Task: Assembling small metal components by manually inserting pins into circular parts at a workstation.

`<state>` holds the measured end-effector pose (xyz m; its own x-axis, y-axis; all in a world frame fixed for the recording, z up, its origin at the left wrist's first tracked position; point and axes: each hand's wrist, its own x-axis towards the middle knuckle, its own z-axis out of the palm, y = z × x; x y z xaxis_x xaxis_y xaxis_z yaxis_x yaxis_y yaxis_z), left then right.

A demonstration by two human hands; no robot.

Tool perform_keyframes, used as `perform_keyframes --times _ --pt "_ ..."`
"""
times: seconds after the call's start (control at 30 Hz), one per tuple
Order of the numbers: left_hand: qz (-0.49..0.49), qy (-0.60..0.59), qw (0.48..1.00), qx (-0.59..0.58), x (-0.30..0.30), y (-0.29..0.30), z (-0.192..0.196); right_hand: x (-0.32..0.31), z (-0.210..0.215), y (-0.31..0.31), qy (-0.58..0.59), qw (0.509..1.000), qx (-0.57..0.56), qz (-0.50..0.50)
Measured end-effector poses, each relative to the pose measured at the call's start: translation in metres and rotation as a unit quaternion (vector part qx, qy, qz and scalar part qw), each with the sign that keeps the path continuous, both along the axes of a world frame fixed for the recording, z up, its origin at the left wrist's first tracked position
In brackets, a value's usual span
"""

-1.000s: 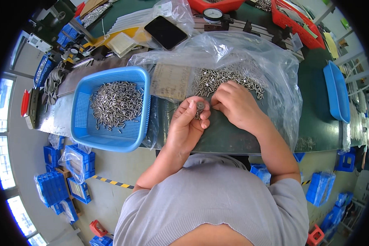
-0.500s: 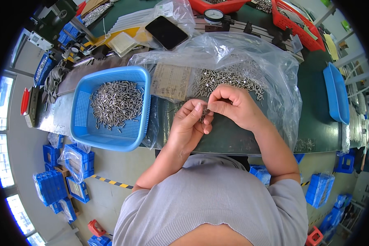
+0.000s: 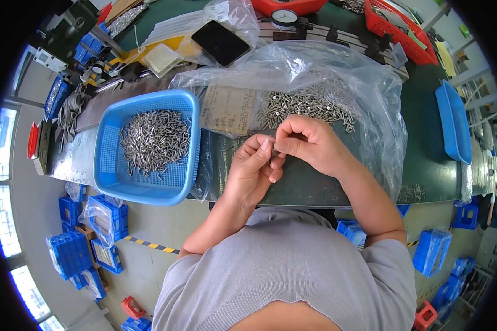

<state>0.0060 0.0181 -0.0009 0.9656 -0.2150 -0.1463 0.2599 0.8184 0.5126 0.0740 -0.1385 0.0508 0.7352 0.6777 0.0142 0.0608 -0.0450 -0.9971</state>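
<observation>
My left hand (image 3: 254, 165) is closed with its fingers curled round small metal pins (image 3: 271, 158), only bits of which show. Thumb and forefinger of my right hand (image 3: 309, 144) pinch together right beside the left fingertips; whatever sits between them is too small and covered to make out. Just beyond both hands, a pile of small metal pins (image 3: 306, 105) lies on and partly under a clear plastic bag (image 3: 370, 105). To the left stands a blue basket (image 3: 102, 160) holding a heap of similar pins (image 3: 156, 140).
A brown paper label (image 3: 229, 109) lies beside the bag. Farther back are a black phone (image 3: 221, 43), a dial gauge (image 3: 284, 19) on a metal rail, and a red basket (image 3: 400, 33). A blue tray (image 3: 453, 124) sits at the right table edge. Blue crates (image 3: 69, 254) are stacked on the floor.
My right fingertips have shifted slightly left, closer to my left fingertips. The whole view has moved a little; the basket and pin piles look the same.
</observation>
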Motion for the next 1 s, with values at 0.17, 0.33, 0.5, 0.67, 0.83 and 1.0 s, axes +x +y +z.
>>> perform_keyframes --times 0.17,0.33,0.5,0.67,0.83,1.0 --pt "0.005 0.006 1.0 0.002 0.0 -0.001 0.002 -0.001 -0.007 0.003 0.057 0.998 0.005 -0.005" --pt "-0.005 -0.001 1.0 0.003 0.0 0.001 0.0 0.0 -0.008 0.005 -0.019 1.0 0.001 -0.013" --pt "-0.019 0.026 0.999 0.005 -0.001 0.001 0.009 0.001 -0.004 0.002 -0.171 0.985 -0.01 -0.03" --pt "-0.005 0.006 1.0 0.027 -0.001 -0.001 0.002 0.002 -0.005 0.0 -0.215 0.974 -0.036 -0.057" --pt "0.022 0.001 1.0 -0.015 0.0 -0.002 0.006 0.008 0.0 -0.007 -0.152 0.984 -0.019 -0.091" --pt "0.025 0.005 0.999 -0.027 0.002 0.0 0.004 0.017 -0.009 -0.016 -0.363 0.905 -0.195 -0.108"
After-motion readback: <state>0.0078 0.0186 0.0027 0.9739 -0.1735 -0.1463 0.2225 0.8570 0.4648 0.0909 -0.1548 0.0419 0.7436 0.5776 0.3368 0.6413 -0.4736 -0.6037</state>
